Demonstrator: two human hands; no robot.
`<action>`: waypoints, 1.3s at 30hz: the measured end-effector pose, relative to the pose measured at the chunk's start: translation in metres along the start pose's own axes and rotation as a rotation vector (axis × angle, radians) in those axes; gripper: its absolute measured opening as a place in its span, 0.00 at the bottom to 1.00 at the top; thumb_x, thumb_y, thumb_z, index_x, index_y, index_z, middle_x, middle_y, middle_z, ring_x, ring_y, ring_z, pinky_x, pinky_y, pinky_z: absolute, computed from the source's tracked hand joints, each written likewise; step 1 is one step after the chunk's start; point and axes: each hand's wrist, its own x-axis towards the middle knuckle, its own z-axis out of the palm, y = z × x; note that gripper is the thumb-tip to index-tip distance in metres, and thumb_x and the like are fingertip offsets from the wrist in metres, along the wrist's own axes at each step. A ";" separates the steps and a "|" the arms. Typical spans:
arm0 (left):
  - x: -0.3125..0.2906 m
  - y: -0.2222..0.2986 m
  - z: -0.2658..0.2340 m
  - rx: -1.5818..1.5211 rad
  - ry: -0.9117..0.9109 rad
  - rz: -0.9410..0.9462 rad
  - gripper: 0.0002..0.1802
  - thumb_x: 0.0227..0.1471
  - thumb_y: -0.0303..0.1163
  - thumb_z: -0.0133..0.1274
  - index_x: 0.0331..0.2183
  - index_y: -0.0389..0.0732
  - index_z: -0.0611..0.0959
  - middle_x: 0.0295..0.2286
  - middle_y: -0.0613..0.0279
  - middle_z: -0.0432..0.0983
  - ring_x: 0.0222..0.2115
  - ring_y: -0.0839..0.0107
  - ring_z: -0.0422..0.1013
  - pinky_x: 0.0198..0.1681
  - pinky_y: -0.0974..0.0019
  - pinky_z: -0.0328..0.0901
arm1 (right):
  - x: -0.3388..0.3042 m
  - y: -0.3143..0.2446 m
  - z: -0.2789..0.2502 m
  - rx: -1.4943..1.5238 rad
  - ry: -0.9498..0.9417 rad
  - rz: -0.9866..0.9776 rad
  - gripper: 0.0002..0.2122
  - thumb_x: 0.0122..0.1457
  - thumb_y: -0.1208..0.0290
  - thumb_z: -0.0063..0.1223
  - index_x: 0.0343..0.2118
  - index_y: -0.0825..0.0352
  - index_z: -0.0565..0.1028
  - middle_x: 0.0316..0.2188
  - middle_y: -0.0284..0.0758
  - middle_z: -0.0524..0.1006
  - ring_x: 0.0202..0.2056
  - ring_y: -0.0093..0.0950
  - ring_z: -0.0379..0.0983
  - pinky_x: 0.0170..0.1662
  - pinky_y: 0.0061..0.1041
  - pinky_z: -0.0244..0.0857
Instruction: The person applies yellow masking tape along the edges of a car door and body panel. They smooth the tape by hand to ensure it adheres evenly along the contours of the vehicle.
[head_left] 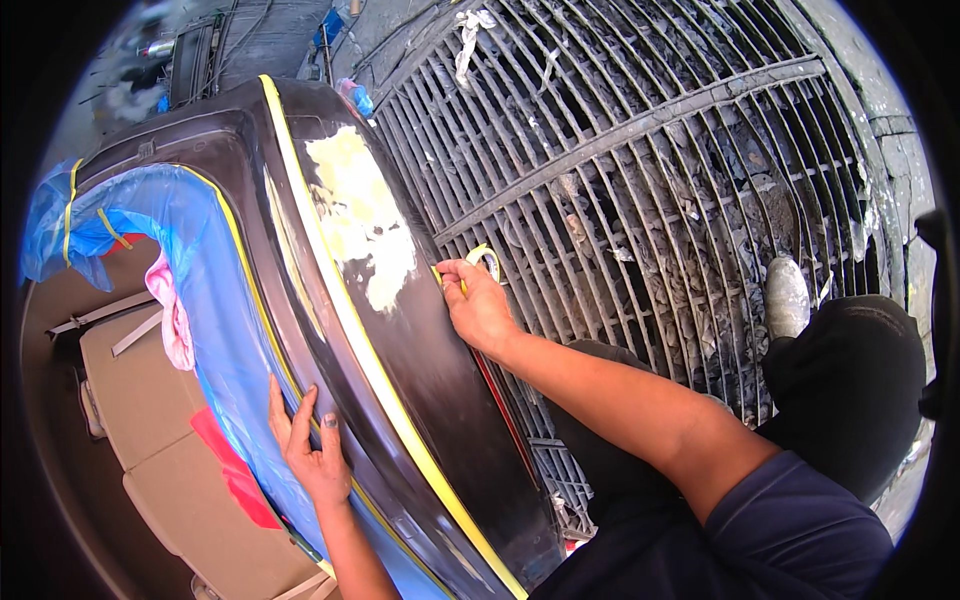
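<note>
A dark car body panel, sanded and with a cream filler patch, curves from the upper left down to the lower middle. Along its ridge runs a long strip of yellow masking tape. My right hand is closed at the panel's outer edge, pinching yellow tape; the tape roll shows just beyond the knuckles. My left hand lies with fingers spread on the inner rim of the body opening, over blue masking film edged with thin yellow tape. It holds nothing.
Inside the opening are a beige lining panel, a pink cloth and a red sheet. Right of the car, a metal floor grating covers debris. My bent knee and shoe are at the right, on the grating.
</note>
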 end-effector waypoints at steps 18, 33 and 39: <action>0.002 0.006 0.001 0.053 -0.006 0.000 0.24 0.61 0.35 0.62 0.56 0.35 0.88 0.72 0.37 0.63 0.71 0.41 0.60 0.75 0.45 0.51 | 0.006 0.008 -0.003 0.044 -0.057 -0.059 0.12 0.72 0.77 0.53 0.55 0.66 0.81 0.49 0.44 0.80 0.50 0.39 0.79 0.59 0.35 0.72; 0.001 0.006 0.001 0.026 -0.005 -0.027 0.23 0.62 0.34 0.62 0.56 0.35 0.89 0.72 0.38 0.62 0.72 0.43 0.60 0.75 0.47 0.51 | 0.004 0.007 -0.007 0.083 -0.097 -0.051 0.14 0.73 0.76 0.53 0.58 0.62 0.81 0.48 0.41 0.79 0.52 0.36 0.79 0.60 0.33 0.72; 0.001 0.006 0.001 0.029 -0.007 -0.026 0.22 0.62 0.33 0.62 0.55 0.35 0.89 0.72 0.38 0.63 0.72 0.43 0.60 0.75 0.47 0.51 | 0.008 0.009 -0.015 0.078 -0.167 -0.041 0.14 0.73 0.74 0.50 0.57 0.62 0.81 0.48 0.45 0.78 0.52 0.42 0.78 0.60 0.38 0.70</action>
